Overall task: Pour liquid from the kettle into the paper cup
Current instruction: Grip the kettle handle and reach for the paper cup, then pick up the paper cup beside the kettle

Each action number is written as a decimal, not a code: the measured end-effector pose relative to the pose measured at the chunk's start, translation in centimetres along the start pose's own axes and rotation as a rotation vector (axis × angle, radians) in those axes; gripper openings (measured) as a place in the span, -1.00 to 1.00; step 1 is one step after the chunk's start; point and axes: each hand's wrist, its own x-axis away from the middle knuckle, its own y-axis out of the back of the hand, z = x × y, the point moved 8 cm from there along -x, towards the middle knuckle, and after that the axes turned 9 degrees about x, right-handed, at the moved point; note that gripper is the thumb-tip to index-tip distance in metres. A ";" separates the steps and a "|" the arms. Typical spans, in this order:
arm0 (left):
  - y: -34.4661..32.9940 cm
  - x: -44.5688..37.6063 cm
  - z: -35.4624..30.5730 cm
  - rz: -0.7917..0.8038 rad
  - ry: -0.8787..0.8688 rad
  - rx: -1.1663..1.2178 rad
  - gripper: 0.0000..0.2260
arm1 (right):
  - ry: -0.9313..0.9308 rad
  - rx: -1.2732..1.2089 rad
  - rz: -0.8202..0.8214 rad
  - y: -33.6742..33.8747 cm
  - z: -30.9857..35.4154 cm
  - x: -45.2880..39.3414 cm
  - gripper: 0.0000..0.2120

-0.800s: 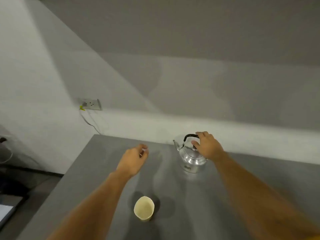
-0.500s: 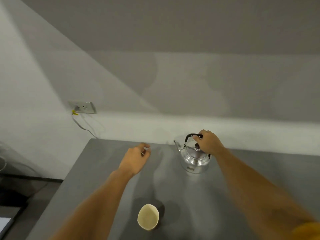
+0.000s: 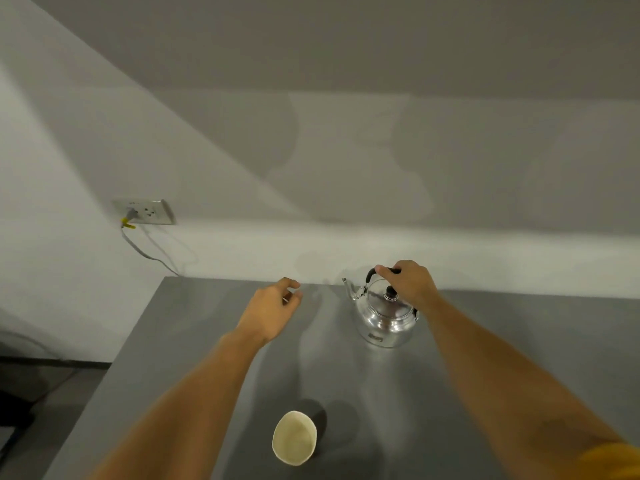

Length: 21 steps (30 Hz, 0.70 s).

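The kettle, a shiny metal one with a black knob on its lid, is standing upright on the grey table right of the frame's centre, close to the table's far edge, its spout pointing toward the left of the frame. The right hand is reaching in from the lower right and closing over the kettle's black handle, fingers curling around the top of the arch; the base is resting on the table.

The paper cup is sitting near the bottom centre of the frame, well apart from the kettle, its pale open mouth facing up toward the camera and looking empty.

The left hand is hovering above the table just left of centre, between cup and kettle in height of frame and beside neither; it is loosely half-open with the fingers curling inward, gripping nothing.

In the left middle of the frame a wall socket is sitting on the pale wall, with a grey cable hanging from it down behind the table's edge.
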 end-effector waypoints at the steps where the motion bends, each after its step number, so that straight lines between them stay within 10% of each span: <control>1: 0.0 0.2 0.0 0.005 -0.001 0.002 -0.70 | -0.006 -0.005 0.002 0.0 -0.1 0.4 -0.51; 21: -3.3 15.2 6.2 0.219 0.199 0.269 -0.56 | 0.067 -0.056 -0.032 1.1 2.0 14.7 -0.46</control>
